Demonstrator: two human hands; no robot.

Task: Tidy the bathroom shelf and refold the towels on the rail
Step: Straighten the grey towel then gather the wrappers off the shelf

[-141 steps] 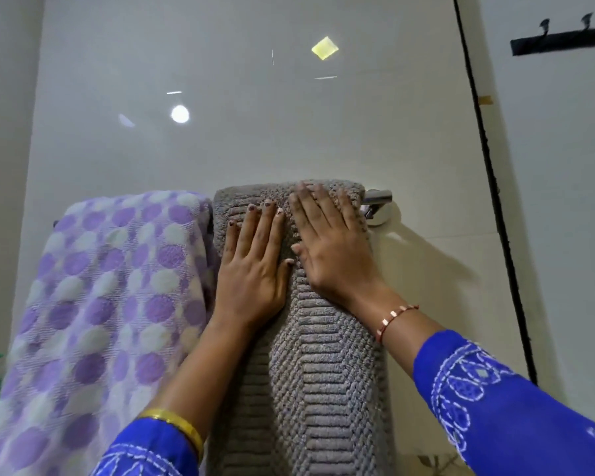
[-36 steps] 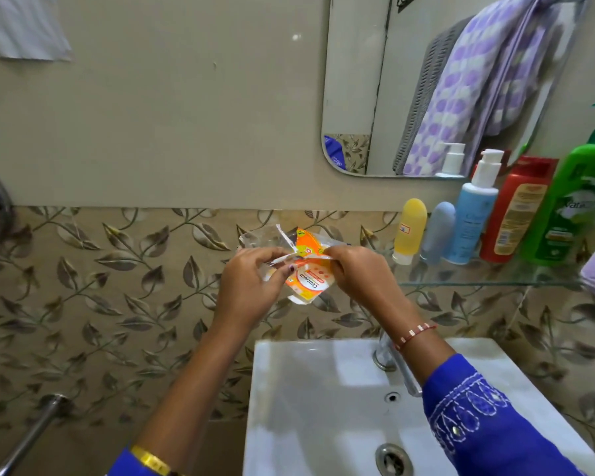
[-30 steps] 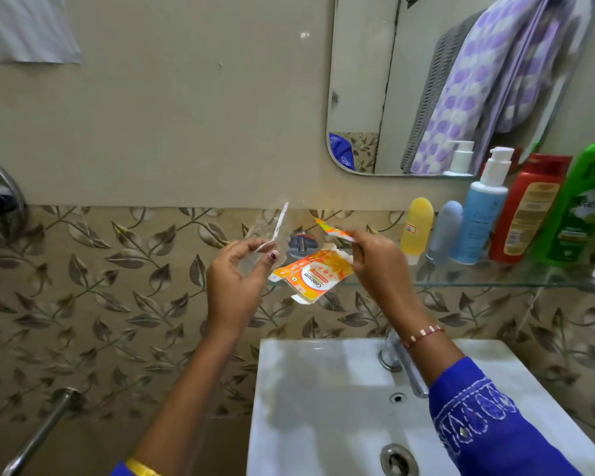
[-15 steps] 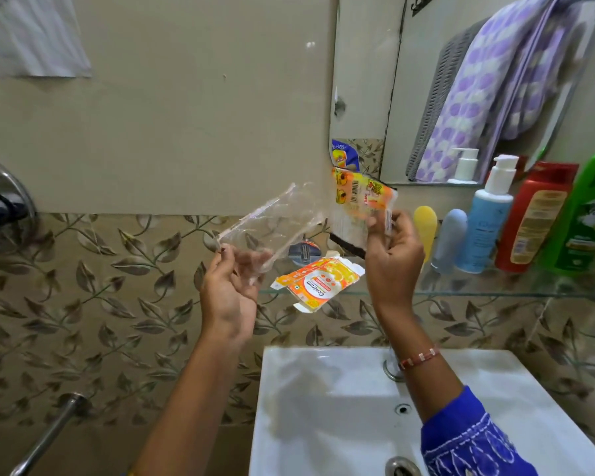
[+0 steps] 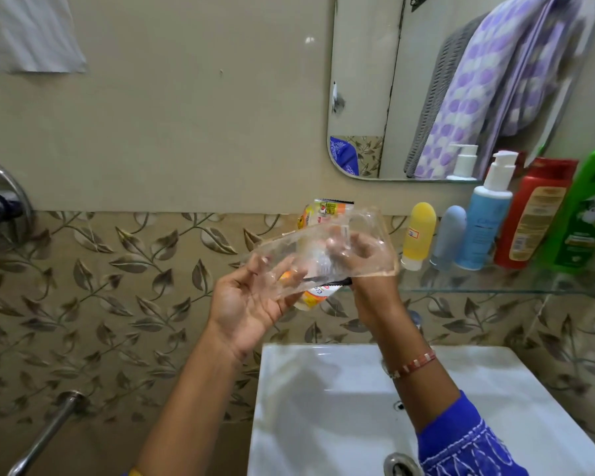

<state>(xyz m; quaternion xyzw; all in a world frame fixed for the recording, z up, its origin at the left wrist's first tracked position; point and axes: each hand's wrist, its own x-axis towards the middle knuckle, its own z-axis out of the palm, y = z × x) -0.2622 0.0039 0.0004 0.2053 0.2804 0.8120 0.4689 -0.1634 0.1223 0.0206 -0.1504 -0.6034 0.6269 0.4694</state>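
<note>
A: What is taking up the most room?

B: The white sink (image 5: 340, 389) is filling the near right, its left edge standing just beside the leaf-patterned tiles (image 5: 117, 286). Above it the mirror (image 5: 361, 80) is showing the reflected towels, a grey one and a purple-spotted one, hanging side by side.

A: And the shelf?

B: The glass shelf (image 5: 478, 286) is running along the wall on the right, its near edge showing as a pale line. Bottles are standing close together on it: green (image 5: 588, 214) at the far right, then red (image 5: 533, 214), blue pump (image 5: 485, 221), grey (image 5: 449, 238) and yellow (image 5: 418, 235). The left stretch of the shelf, beside the yellow bottle, is lying behind the hands.

A: What are the hands doing?

B: Both are meeting at the shelf's left end, above the sink. The left hand (image 5: 251, 304) is turning palm up, its fingers curling under the near end of a clear plastic wrapper (image 5: 375, 249). The right hand (image 5: 364, 266) is showing through the wrapper's far end; its grip on the wrapper is closing there, though blur is hiding the fingers. An orange packet (image 5: 315, 297) is peeking out below the wrapper, and a yellow printed packet (image 5: 323, 211) is sticking up behind it. Who is holding those, I cannot tell.
</note>
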